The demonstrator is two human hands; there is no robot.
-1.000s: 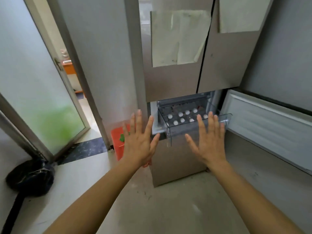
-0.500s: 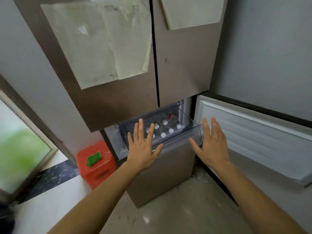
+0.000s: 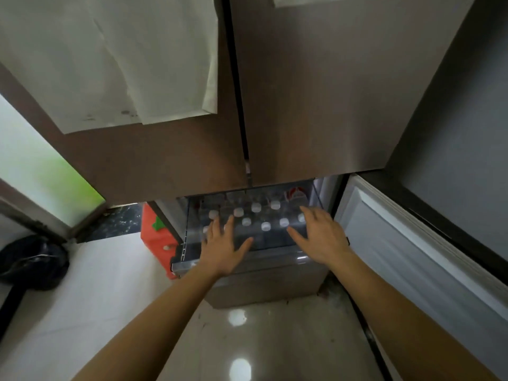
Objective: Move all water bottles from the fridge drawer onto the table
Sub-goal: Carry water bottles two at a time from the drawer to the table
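Note:
A clear plastic fridge drawer (image 3: 183, 259) stands pulled out below the brown fridge doors. Several water bottles (image 3: 265, 226) stand upright in it, showing white caps in two rows. My left hand (image 3: 224, 247) hovers with spread straight fingers over the drawer's left front part. My right hand (image 3: 320, 237) reaches over the drawer's right side, fingers straight, near the rightmost caps. Neither hand holds anything. The bottles' bodies are mostly hidden in the dark drawer.
The lower fridge door (image 3: 412, 243) hangs open on the right, white inside. A red box (image 3: 154, 237) sits on the floor left of the fridge. A black bag (image 3: 33, 262) lies at the far left. Papers (image 3: 110, 64) hang on the upper door.
I have come closer to the fridge and look more steeply down. Both hands moved forward from the drawer's front edge to over the bottle caps.

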